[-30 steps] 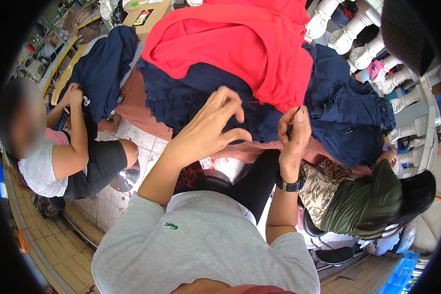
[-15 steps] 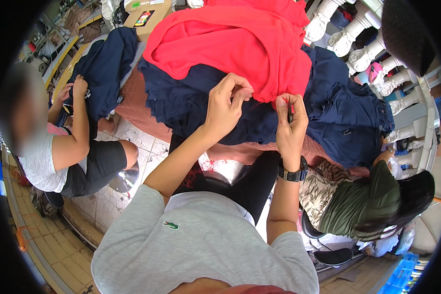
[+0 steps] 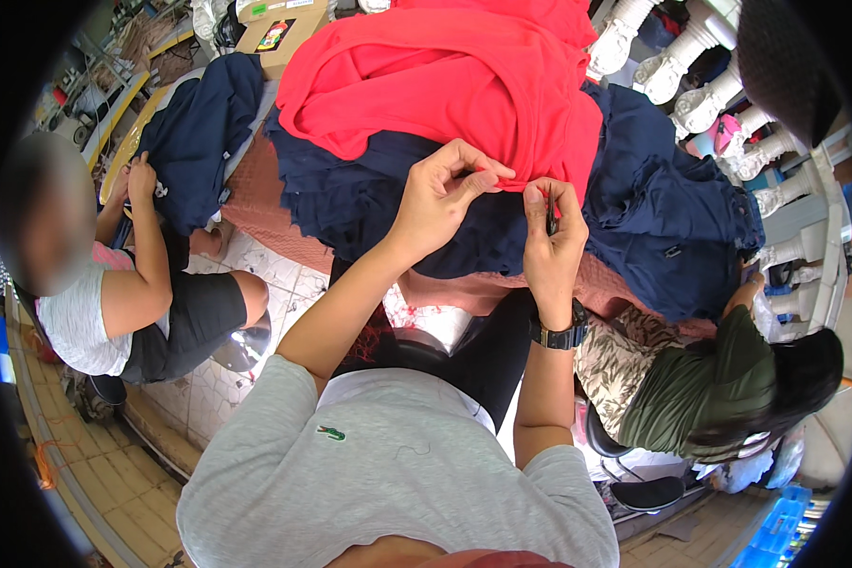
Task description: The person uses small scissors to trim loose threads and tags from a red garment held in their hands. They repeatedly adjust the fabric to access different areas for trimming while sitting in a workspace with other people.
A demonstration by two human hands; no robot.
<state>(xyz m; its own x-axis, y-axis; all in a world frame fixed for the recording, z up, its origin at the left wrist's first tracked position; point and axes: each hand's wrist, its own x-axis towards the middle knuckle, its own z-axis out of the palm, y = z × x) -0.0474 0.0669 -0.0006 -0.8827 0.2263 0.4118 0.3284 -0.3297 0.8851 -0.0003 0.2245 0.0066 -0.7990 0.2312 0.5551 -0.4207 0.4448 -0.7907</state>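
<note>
A red garment (image 3: 435, 80) lies spread over a heap of navy garments (image 3: 350, 204) on the table in front of me. My left hand (image 3: 442, 194) is closed, its thumb and fingertips pinching the red garment's near edge. Just to the right, my right hand (image 3: 555, 237) is closed around small dark thread snips (image 3: 551, 216), mostly covered by the fingers. Its fingertips touch the same red edge, and a bit of red shows between them. Whether a loose thread is between the hands is too small to tell.
A person at the left handles a navy garment (image 3: 204, 133). Another in a green top (image 3: 691, 388) sits close on my right, by more navy cloth (image 3: 667, 208). A cardboard box (image 3: 273, 38) stands at the back; white balusters (image 3: 696, 104) line the far right. Red threads (image 3: 374, 346) lie on my lap.
My left hand has come to the red edge and now pinches it; before, its fingertips were off the cloth. The right hand has shifted slightly left, the snips turning more upright.
</note>
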